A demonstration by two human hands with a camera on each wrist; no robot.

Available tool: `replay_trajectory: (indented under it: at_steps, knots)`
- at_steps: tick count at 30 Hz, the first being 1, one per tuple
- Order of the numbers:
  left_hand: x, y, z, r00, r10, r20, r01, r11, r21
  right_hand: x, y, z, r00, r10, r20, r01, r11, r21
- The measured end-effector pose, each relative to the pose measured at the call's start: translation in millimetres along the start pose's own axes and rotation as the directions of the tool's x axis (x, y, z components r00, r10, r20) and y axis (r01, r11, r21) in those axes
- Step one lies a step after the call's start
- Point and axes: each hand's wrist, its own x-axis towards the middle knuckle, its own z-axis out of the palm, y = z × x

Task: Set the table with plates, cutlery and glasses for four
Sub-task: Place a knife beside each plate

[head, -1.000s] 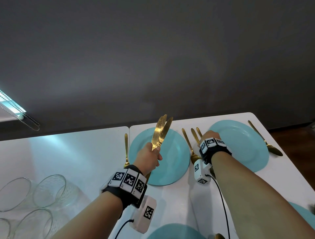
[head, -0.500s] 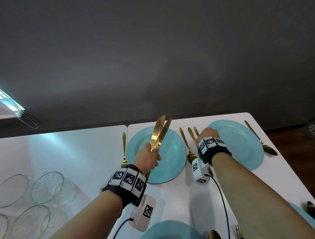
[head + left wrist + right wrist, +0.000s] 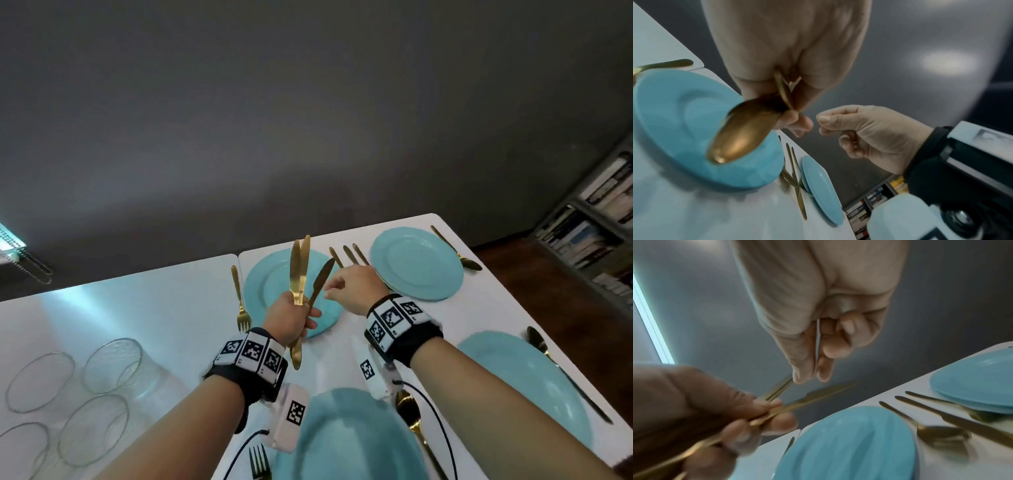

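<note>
Left hand: grips three gold metal knives, one splayed for picking.
Right hand: narrow empty pinch beside it.

Right hand is off the laid cutlery on the worktop; it is now raised, fingers curled, just beside my left hand. One knife now splays rightward out of the left hand's bundle, away from the other two knives.
</note>
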Motion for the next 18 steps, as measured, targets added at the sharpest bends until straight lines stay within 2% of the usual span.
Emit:
replay_trajectory:
  at_steps: [3, 5, 8, 13, 15, 18]
  knots:
    - [-27.6, -7.9, -2.6, 0.999, 0.029, 0.039, -0.028, 0.999, -0.034, -36.4, -10.1, 13.4, 0.992, 0.103, 0.070, -0.104, 0.994, 0.022]
    - [-48.7, -13.4, -2.9, 0.993, 0.055, 0.104, -0.052, 0.998, -0.031, -58.6, -14.6, 22.4, 0.971, 0.202, 0.129, -0.221, 0.962, 0.160]
    - [-75.2, -25.0, -3.7, 0.976, 0.101, 0.194, -0.099, 0.995, -0.020, -86.3, -15.4, 39.7, 0.947, 0.293, 0.135, -0.322, 0.873, 0.366]
    - [-101.7, -41.0, -2.1, 0.962, 0.097, 0.255, -0.097, 0.995, -0.012, -114.6, -7.5, 66.8, 0.899, 0.389, 0.200, -0.419, 0.633, 0.651]
    - [-111.1, -46.3, 0.2, 0.962, 0.084, 0.260, -0.092, 0.996, 0.018, -126.8, -4.8, 71.7, 0.890, 0.407, 0.208, -0.429, 0.590, 0.684]
    - [-116.2, -56.3, 2.8, 0.980, 0.038, 0.194, -0.044, 0.999, 0.028, -141.8, 6.6, 71.9, 0.870, 0.463, 0.170, -0.427, 0.535, 0.729]
